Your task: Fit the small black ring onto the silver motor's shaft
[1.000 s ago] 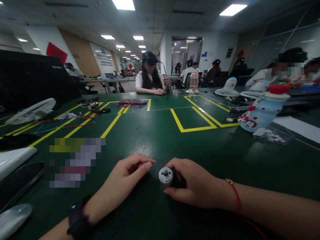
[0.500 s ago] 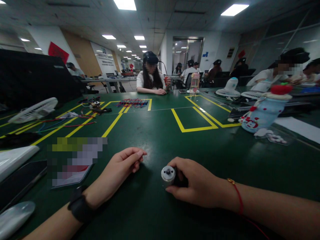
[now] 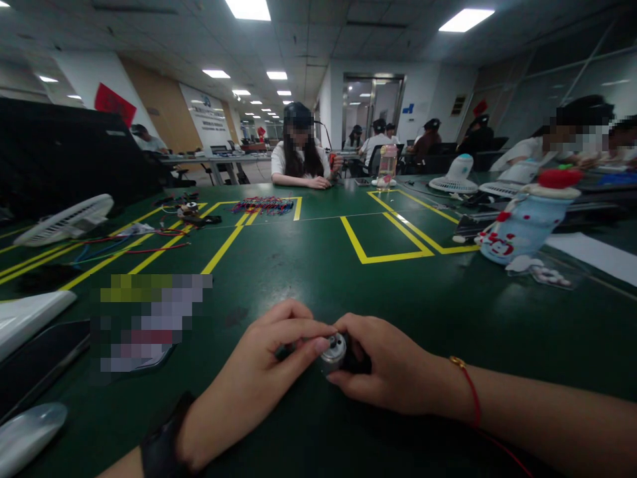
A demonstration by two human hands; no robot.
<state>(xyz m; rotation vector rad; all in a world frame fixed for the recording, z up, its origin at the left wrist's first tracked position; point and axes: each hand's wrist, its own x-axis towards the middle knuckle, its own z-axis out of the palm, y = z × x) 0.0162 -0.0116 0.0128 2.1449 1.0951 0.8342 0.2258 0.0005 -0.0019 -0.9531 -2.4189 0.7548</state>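
A small electric motor (image 3: 332, 362), a silver cylinder with a dark shaft on its round end face, stands upright over the green table, tilted slightly. My right hand (image 3: 393, 365) is wrapped around it from the right, thumb in front and fingers behind. From the left, my left hand (image 3: 279, 365) reaches its thumb and index finger to the motor's end face, right beside the shaft. Those two fingertips are pinched close together and cover part of the face. Whether something tiny sits between them is hidden.
Yellow tape marks the green table (image 3: 279, 265). At left lie a computer mouse (image 3: 32, 428), a white fan (image 3: 67, 219) and loose wires (image 3: 154, 247). A bundle of coloured wires (image 3: 263, 206) lies farther back. A blue bottle (image 3: 527, 219) stands right. A person (image 3: 298, 156) sits opposite.
My left hand has moved right and its pinched fingertips have come onto the motor's end face. My right hand keeps hold of the motor in nearly the same place.
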